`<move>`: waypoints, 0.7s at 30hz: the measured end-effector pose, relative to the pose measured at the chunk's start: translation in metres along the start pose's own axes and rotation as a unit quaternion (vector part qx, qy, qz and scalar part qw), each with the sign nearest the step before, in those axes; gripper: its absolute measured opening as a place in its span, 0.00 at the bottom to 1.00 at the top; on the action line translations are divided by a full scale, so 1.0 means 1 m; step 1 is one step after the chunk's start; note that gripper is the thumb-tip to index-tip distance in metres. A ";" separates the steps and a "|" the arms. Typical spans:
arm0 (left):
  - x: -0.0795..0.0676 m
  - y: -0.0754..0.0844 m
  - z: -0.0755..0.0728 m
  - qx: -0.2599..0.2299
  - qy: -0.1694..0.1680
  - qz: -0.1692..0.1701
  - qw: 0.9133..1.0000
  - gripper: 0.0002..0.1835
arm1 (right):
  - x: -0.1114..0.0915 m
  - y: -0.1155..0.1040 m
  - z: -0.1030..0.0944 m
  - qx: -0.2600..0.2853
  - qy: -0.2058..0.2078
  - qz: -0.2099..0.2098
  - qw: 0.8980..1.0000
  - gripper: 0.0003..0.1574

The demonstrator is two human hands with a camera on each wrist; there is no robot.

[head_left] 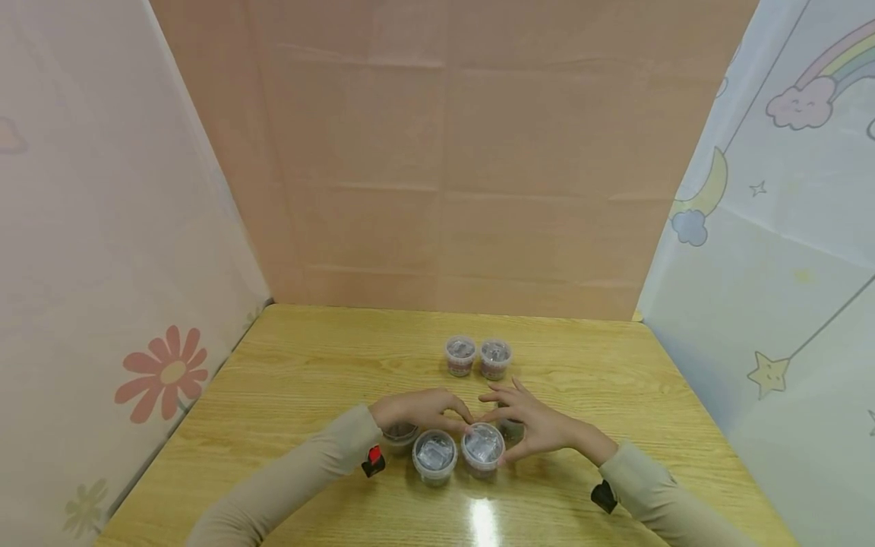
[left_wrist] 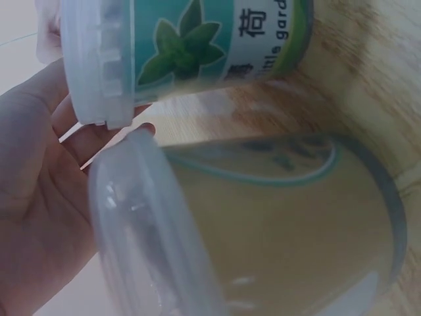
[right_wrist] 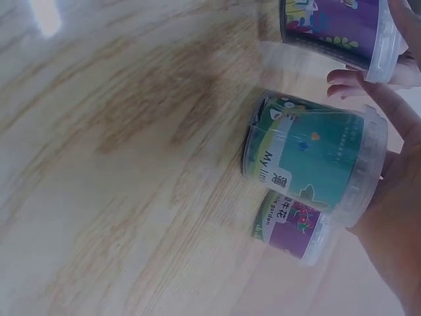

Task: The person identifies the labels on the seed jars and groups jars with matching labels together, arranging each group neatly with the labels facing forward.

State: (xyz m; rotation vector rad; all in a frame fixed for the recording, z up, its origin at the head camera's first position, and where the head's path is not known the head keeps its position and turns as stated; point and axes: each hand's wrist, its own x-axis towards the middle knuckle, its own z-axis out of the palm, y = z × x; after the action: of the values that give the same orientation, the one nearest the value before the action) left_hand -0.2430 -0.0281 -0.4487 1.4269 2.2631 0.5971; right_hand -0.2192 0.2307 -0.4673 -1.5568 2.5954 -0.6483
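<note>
In the head view, my right hand point(head_left: 540, 427) spans a lidded plastic cup point(head_left: 483, 448), thumb and forefinger at its lid's rim. That cup has a purple label point(right_wrist: 339, 26) in the right wrist view. My left hand point(head_left: 427, 409) reaches across from the left, fingertips near the far left edge of the same lid. Beside it stands another lidded cup point(head_left: 434, 459). A third cup point(head_left: 400, 434) is partly hidden under my left hand, showing a brownish side point(left_wrist: 283, 224) in the left wrist view. Under my right palm is a teal-labelled cup point(right_wrist: 312, 155).
Two more lidded cups point(head_left: 460, 355) stand side by side farther back on the wooden table point(head_left: 328, 349). A pinkish sheet point(head_left: 444, 167) rises behind the table. Printed sheets point(head_left: 738, 304) hang at both sides.
</note>
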 end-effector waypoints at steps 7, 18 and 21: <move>0.000 0.000 0.001 -0.001 0.005 -0.005 1.000 0.21 | 0.000 0.000 0.000 0.020 0.009 -0.006 1.000 0.39; -0.002 -0.002 0.000 -0.015 0.022 -0.014 1.000 0.22 | 0.001 0.002 -0.002 0.031 0.029 -0.002 0.999 0.41; -0.002 -0.001 -0.002 -0.019 0.028 -0.014 0.999 0.23 | 0.002 0.004 -0.003 0.042 0.032 0.002 0.999 0.41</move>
State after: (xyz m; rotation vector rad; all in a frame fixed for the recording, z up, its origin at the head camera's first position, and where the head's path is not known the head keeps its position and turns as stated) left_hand -0.2441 -0.0310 -0.4476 1.3736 2.2987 0.6763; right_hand -0.2239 0.2315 -0.4659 -1.5320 2.5778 -0.8081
